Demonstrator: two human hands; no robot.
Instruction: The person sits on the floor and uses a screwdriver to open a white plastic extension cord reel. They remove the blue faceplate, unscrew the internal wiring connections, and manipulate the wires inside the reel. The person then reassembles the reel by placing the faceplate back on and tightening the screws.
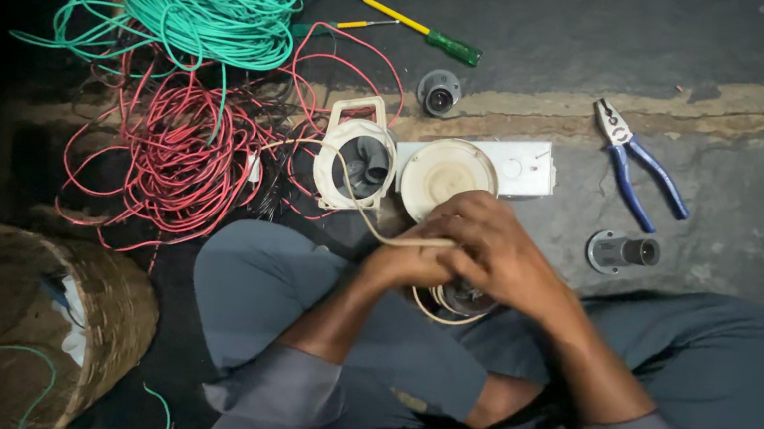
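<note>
I sit cross-legged on the floor with both hands together over my lap. My left hand (pixel 407 265) grips a cream-coloured cable (pixel 356 196) that runs up toward a white plastic fitting (pixel 357 153). My right hand (pixel 495 247) closes over a small round grey part (pixel 463 300) with cable looped around it; most of that part is hidden under my fingers. A round cream cover (pixel 444 171) and a white rectangular box (pixel 520 167) lie just beyond my hands.
A green wire coil (pixel 212 3) and a red wire tangle (pixel 180 149) lie at the upper left. A screwdriver (pixel 420 29), blue-handled pliers (pixel 637 162), two grey holders (pixel 621 250) (pixel 439 92) and a woven basket (pixel 33 324) surround me.
</note>
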